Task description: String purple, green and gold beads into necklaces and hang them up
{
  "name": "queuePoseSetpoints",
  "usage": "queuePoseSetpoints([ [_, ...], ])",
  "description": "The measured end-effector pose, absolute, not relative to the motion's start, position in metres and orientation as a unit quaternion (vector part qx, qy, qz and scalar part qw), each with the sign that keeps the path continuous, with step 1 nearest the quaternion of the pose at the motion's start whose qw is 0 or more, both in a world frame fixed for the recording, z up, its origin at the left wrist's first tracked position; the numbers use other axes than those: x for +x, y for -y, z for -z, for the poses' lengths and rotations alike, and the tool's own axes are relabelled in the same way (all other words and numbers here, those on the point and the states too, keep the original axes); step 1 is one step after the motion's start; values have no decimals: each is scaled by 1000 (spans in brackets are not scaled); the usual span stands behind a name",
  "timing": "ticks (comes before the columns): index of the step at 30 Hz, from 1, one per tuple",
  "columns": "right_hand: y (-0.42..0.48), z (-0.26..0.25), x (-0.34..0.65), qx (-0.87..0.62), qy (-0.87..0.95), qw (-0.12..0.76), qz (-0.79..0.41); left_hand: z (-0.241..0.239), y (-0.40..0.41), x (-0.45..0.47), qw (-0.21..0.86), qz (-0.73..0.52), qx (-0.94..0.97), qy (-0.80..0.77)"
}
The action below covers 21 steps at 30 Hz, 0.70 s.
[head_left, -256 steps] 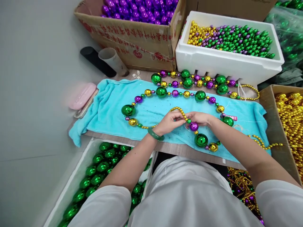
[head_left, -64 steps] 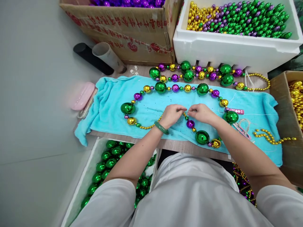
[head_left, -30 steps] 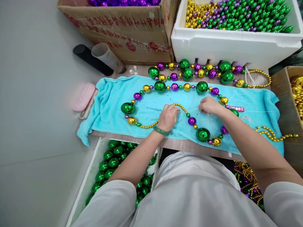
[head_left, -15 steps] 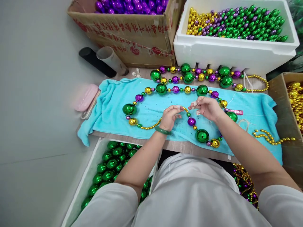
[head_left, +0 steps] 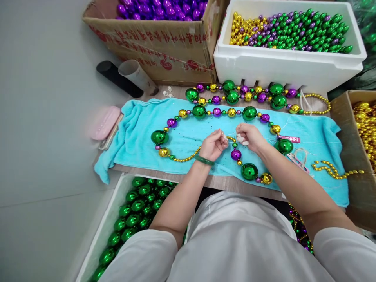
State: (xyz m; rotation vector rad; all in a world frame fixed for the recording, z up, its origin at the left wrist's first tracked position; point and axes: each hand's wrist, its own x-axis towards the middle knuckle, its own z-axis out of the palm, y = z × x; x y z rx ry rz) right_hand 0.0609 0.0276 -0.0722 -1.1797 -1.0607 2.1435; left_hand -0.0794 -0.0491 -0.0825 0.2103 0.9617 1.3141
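head view: pinching a thin white thread in the middle of the frame, with the left hand curled nearly closed, thumb to forefinger, and the right hand folded into a loose fist; hard to follow at either end. showing a necklace of green, purple and gold beads in the middle, laid in a loop on a blue towel, with small gold beads close by the left hand. showing also a second necklace above, on the counter; at upper left, a cardboard box of purple beads; at upper right, a white foam box of mixed beads.
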Motion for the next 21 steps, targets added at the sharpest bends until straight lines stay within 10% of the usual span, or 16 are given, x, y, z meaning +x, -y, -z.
queuePoseSetpoints([
  [21,-20,7,75,-378,648,271,-603,27,30,-81,511,-536,444,-504],
])
